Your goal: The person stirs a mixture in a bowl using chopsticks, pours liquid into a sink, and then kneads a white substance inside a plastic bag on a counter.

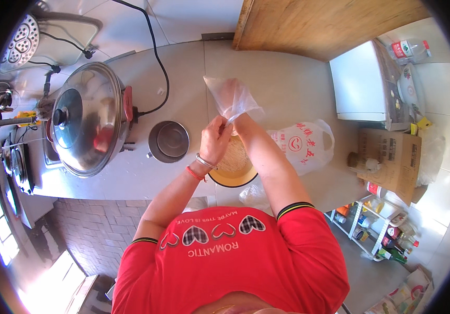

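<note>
My left hand [214,142], with a metal bangle and a red cord at its wrist, pinches the mouth of a clear plastic bag [251,103]. The bag is pulled over my right hand [231,92], which shows blurred through the film; how its fingers are set cannot be made out. Both hands are above a yellow basin [231,179] with a dark rim. Pale, grainy food [233,156] lies in the basin, partly hidden by my forearms. A white plastic carrier bag [303,147] with red print lies right of the basin.
Left of the basin stands a grey metal pot [169,141]. Farther left, a large lidded electric pan [89,117] has a black cord [162,66]. A wooden board [319,27], a white box-like unit [360,84] and a cardboard box [390,157] border the counter's far and right sides.
</note>
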The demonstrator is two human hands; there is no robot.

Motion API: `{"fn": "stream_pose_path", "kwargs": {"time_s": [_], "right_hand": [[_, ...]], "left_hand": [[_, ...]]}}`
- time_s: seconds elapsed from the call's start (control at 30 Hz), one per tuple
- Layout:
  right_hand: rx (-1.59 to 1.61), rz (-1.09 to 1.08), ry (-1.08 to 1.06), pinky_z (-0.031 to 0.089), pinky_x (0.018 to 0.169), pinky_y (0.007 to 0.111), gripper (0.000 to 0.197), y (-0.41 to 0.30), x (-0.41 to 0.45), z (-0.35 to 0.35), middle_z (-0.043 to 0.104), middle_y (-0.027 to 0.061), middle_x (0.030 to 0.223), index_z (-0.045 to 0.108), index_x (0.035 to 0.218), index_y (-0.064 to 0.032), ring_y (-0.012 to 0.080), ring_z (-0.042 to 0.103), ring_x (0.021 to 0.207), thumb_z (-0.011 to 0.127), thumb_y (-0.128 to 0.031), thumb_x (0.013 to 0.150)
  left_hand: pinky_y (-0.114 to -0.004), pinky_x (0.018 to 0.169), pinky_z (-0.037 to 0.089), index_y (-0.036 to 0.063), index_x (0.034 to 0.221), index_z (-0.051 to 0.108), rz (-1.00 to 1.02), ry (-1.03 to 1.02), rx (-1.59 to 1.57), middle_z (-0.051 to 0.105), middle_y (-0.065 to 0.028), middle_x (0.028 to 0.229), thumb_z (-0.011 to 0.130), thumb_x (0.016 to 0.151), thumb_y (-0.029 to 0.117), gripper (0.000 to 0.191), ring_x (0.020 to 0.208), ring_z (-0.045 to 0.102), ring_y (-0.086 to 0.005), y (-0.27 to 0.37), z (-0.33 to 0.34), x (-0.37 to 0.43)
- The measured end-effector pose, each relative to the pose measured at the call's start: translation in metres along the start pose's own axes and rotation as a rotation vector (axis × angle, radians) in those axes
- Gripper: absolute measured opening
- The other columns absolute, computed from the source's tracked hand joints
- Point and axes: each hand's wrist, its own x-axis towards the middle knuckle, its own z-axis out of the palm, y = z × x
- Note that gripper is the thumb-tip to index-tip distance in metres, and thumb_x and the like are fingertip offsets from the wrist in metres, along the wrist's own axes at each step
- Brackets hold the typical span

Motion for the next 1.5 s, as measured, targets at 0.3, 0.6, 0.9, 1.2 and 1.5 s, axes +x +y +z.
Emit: {"fn": "stream_pose_path", "kwargs": {"time_s": [0.3, 0.6, 0.9, 1.2, 1.5], "right_hand": [[0.078, -0.212, -0.157, 0.051, 0.063, 0.045, 0.041, -0.05, -0.016, -0.046, 0.066, 0.0219, 0.082, 0.069, 0.083, -0.0015, 0.0343, 0.065, 0.071, 0.06, -0.042, 0.078], [-0.343, -0.639, -0.314, 0.052, 0.072, 0.041, 0.025, -0.024, 0.012, -0.016, 0.065, 0.0233, 0.094, 0.066, 0.087, -0.0045, 0.0273, 0.066, 0.086, 0.051, -0.025, 0.086], [-0.113, -0.461, -0.545, 0.05, 0.081, 0.041, 0.028, -0.038, 0.024, -0.046, 0.066, 0.0163, 0.107, 0.07, 0.104, -0.011, 0.0298, 0.065, 0.096, 0.057, -0.028, 0.085], [0.79, 0.161, -0.853, 0.024, 0.036, 0.028, 0.022, 0.024, 0.053, 0.002, 0.045, -0.0016, 0.055, 0.051, 0.072, -0.0106, 0.0106, 0.034, 0.038, 0.044, -0.018, 0.091], [1.051, 0.33, -0.708, 0.022, 0.034, 0.023, 0.033, -0.005, -0.075, -0.141, 0.038, -0.0051, 0.053, 0.045, 0.072, -0.013, 0.0057, 0.029, 0.037, 0.041, -0.034, 0.097]], "left_hand": [[-0.021, 0.049, 0.042, 0.0007, 0.087, 0.055, -0.208, -0.014, -0.14, 0.055, -0.0011, 0.062, 0.057, 0.091, 0.009, 0.009, 0.053, 0.052, -0.0065, -0.003, -0.008, 0.004], [-0.022, 0.049, 0.043, -0.0005, 0.088, 0.056, -0.291, -0.082, -0.278, 0.055, -0.0016, 0.063, 0.057, 0.091, 0.012, 0.013, 0.053, 0.053, -0.0088, -0.005, -0.016, 0.01], [-0.027, 0.055, 0.046, 0.0011, 0.094, 0.057, -0.395, -0.041, -0.643, 0.058, -0.0047, 0.076, 0.056, 0.092, 0.013, 0.012, 0.061, 0.057, -0.0132, 0.007, -0.034, 0.026], [-0.029, 0.064, 0.051, -0.0006, 0.112, 0.051, -0.437, 0.039, -0.618, 0.059, -0.0088, 0.096, 0.054, 0.092, 0.011, 0.023, 0.074, 0.061, -0.0178, 0.018, -0.036, 0.003], [-0.028, 0.067, 0.052, 0.0003, 0.11, 0.053, -0.525, -0.048, -0.737, 0.062, -0.0114, 0.1, 0.049, 0.094, 0.01, 0.019, 0.076, 0.062, -0.018, -0.002, -0.082, -0.096]]}}
